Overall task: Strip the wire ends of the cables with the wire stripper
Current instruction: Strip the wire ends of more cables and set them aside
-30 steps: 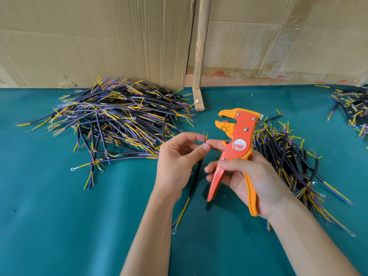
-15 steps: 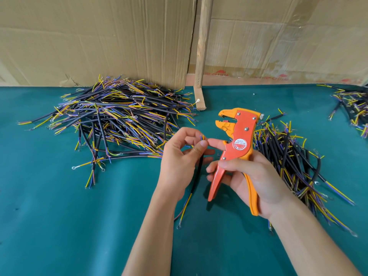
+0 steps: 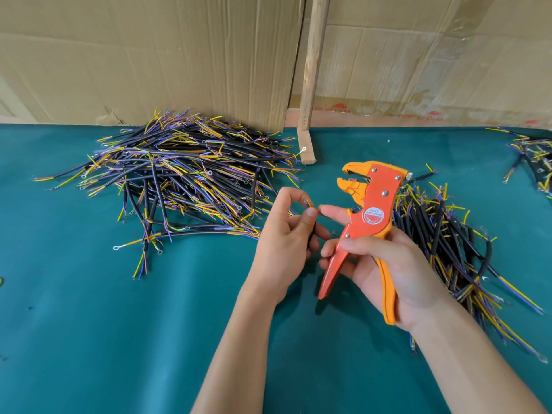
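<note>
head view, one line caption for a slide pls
Left hand pinches a cable while right hand holds the orange wire stripper over a green table.

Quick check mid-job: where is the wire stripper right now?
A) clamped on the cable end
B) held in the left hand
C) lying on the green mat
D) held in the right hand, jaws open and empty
D: the right hand grips the wire stripper by its handles, jaws open, while the left hand pinches the cable clear of them.
</note>
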`<state>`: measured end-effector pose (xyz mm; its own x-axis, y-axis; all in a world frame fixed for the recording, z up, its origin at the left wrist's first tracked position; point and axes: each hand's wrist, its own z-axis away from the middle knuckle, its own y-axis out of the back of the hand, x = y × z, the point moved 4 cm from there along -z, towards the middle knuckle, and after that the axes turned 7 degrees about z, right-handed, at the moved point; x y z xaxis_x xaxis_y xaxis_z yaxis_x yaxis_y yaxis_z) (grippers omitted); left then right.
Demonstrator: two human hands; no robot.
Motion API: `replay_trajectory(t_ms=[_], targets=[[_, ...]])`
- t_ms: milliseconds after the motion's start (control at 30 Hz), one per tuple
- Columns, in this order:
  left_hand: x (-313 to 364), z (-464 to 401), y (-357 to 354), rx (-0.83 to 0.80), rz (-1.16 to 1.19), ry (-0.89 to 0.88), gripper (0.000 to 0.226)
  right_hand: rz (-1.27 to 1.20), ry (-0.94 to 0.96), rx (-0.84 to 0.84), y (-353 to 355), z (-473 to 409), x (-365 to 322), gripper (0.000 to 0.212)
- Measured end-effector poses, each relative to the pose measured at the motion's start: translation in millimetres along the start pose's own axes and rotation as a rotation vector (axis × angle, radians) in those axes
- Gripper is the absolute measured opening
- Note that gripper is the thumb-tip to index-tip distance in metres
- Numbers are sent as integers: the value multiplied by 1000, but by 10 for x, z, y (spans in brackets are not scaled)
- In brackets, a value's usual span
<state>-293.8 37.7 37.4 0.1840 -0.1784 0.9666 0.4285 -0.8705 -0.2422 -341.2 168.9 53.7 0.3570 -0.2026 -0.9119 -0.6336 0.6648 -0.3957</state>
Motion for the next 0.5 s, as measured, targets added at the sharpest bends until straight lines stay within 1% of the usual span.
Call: replay_trajectory(t_ms=[167, 300, 400, 500], targets=[[30, -2, 15, 23, -81, -88, 17, 2, 5, -19, 11, 1, -2, 45], [62, 1, 26, 72, -198, -177, 15, 8, -17, -9, 39, -14, 3, 45], [99, 9, 53, 133, -262, -238, 12, 22, -72, 34, 97, -24, 26, 52], [125, 16, 79, 177, -338, -277, 13, 19, -147, 39, 120, -14, 48, 50]])
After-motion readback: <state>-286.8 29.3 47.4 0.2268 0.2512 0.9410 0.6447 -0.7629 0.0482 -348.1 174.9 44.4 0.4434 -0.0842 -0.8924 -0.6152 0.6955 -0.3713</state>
